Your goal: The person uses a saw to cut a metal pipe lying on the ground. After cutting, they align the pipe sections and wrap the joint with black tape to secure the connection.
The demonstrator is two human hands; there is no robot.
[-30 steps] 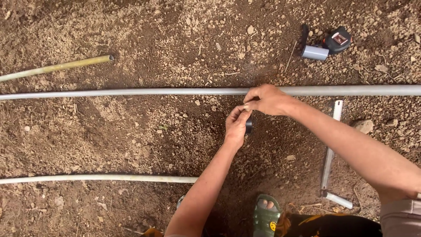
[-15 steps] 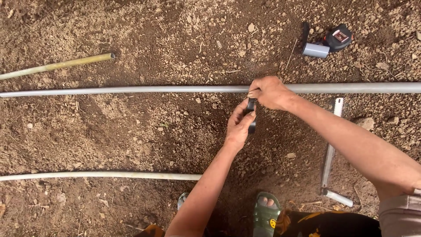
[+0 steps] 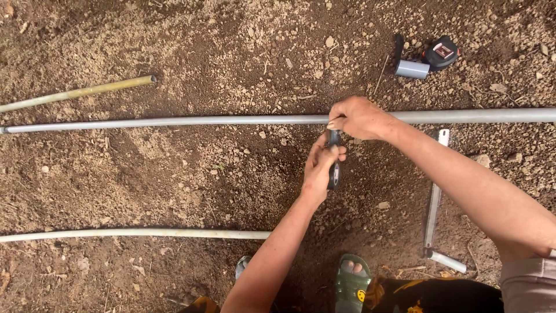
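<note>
A long grey pipe (image 3: 191, 120) lies straight across the brown soil from left to right. My right hand (image 3: 359, 117) is closed over the pipe near the middle of the view, gripping it from above. Just below it, my left hand (image 3: 320, 165) holds a small dark tool (image 3: 333, 168) upright, its top end close under the pipe by my right thumb. What kind of tool it is I cannot tell.
A yellowish rod (image 3: 78, 93) lies at the upper left. A white pipe (image 3: 133, 233) runs along the lower left. A short grey pipe piece (image 3: 412, 69) and a dark tape measure (image 3: 441, 52) sit at the upper right. A hacksaw frame (image 3: 434, 203) lies at the right. My sandalled feet (image 3: 351, 282) are below.
My right hand has settled onto the grey pipe and closed on it. My left hand has turned the dark tool upright and raised it toward the pipe.
</note>
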